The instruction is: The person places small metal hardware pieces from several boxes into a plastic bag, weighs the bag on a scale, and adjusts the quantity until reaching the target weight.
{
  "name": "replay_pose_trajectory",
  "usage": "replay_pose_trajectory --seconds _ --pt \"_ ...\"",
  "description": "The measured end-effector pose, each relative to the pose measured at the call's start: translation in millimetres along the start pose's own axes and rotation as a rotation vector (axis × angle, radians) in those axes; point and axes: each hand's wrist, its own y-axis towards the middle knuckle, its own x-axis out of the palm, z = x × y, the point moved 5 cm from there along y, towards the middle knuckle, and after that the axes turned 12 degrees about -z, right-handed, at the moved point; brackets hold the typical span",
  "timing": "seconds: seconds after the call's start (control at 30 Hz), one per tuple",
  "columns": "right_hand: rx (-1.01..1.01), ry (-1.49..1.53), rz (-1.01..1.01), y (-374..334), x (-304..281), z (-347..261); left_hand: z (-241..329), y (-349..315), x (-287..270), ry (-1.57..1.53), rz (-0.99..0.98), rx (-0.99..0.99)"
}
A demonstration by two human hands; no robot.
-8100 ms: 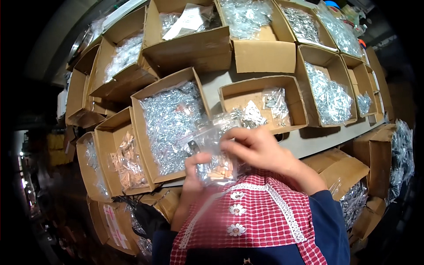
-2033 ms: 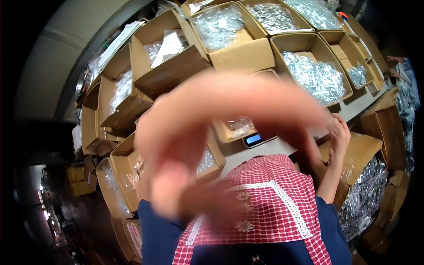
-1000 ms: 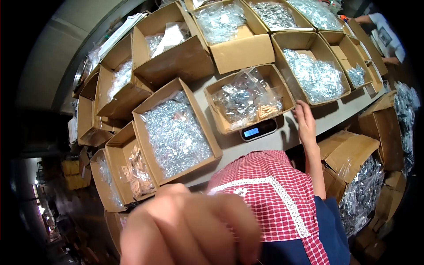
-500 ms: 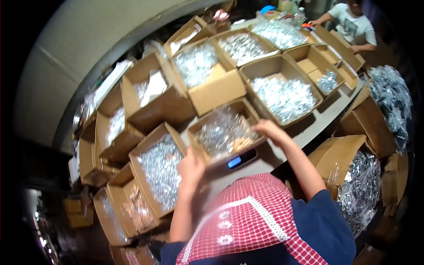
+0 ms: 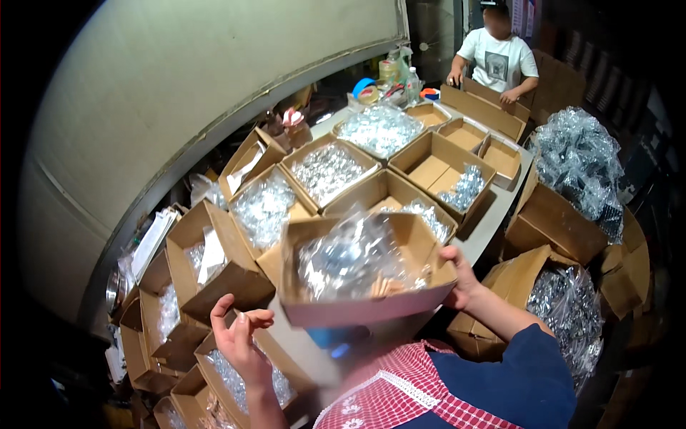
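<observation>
A small cardboard box [image 5: 357,311] is raised and tilted above the table, with a crumpled clear plastic bag [image 5: 350,257] and some copper-coloured pieces [image 5: 387,287] inside. My right hand [image 5: 463,280] grips its right end, the thumb over the rim. To the left of the box my left hand [image 5: 243,343] is apart from it, fingers spread and bent, holding nothing. Partly hidden under the box is a scale [image 5: 341,349] with a lit blue display, somewhat blurred.
Cardboard boxes of small shiny metal parts [image 5: 325,171] crowd the table [image 5: 482,218]. Cartons with bagged parts [image 5: 564,304] stand at the right. At the far end a person in a white shirt [image 5: 498,64] handles a cardboard piece [image 5: 482,109]. Bottles and tape [image 5: 368,93] lie nearby.
The box has been lifted off the scale by my right hand. My left hand has let go of it and moved left. The view has shifted, showing more of the far person.
</observation>
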Motion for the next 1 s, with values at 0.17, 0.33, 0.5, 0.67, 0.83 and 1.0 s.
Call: replay_pose_trajectory --seconds 0.17,0.33,0.5,0.67,0.83,1.0 --pt "-0.369 -0.103 0.166 11 -9 -138 -90 13 -25 0.245 0.072 -0.090" --pt "-0.715 -0.451 0.455 44 -101 -309 -179 -57 -99 1.231 0.199 -0.324" --pt "-1.065 -1.174 1.170 47 -207 -452 -197 -101 -93 1.054 0.345 -0.759" --pt "-0.528 -1.597 1.525 102 -260 -486 -220 -137 -111 0.980 0.396 -0.753" --pt "-0.499 -1.904 1.284 139 -287 -483 -195 -122 -97 0.961 0.372 -0.807" --pt "-0.396 -2.057 1.253 120 -302 -515 -199 -90 -75 0.867 0.284 -0.823"
